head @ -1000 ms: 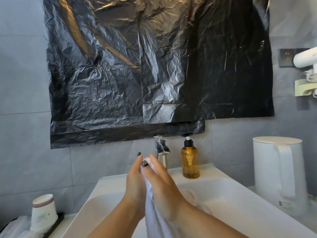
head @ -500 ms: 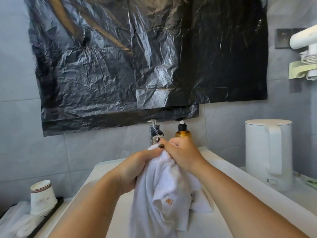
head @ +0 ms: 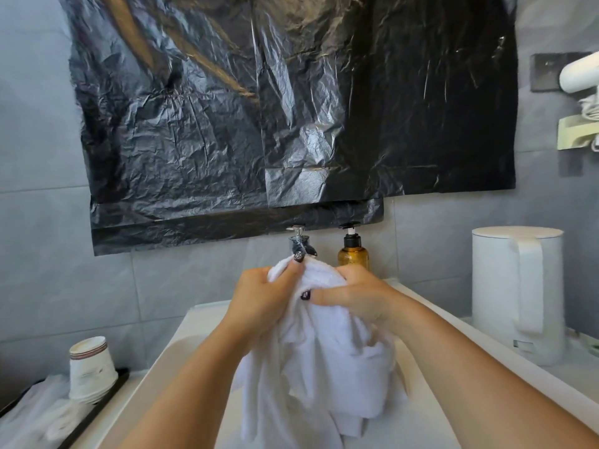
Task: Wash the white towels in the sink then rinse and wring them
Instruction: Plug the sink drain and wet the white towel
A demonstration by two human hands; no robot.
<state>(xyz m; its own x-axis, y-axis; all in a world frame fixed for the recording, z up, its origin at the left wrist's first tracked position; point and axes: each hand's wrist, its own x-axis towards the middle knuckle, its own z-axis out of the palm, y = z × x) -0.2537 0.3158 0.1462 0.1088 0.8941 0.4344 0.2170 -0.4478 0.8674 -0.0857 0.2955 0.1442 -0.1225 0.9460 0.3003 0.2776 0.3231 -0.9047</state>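
- Across the grey tiled wall above the basin hangs a crinkled black plastic sheet [head: 275, 118], the biggest thing in view, its lower edge just over the tap.
- Below it lies the white sink [head: 431, 377], its rim running out to both sides of the forearms.
- Over the sink hangs the white towel [head: 324, 367] — bunched at the top and trailing down in loose folds between the arms.
- On the tabletop at far right stands a white kettle [head: 515, 293], handle facing the camera.
- The left hand [head: 259, 303] has its grip clamped on the towel's top left, the thumb pressed across the cloth.
- The right hand [head: 356, 296] has its grip clamped on the top right — fingers curled over the bunch, thumb lying along its front.
- At lower left a stack of paper cups [head: 90, 367] sits on a dark tray.
- Behind the hands stands an amber pump bottle [head: 352, 251].
- Just left of it, a chrome tap [head: 299, 241].
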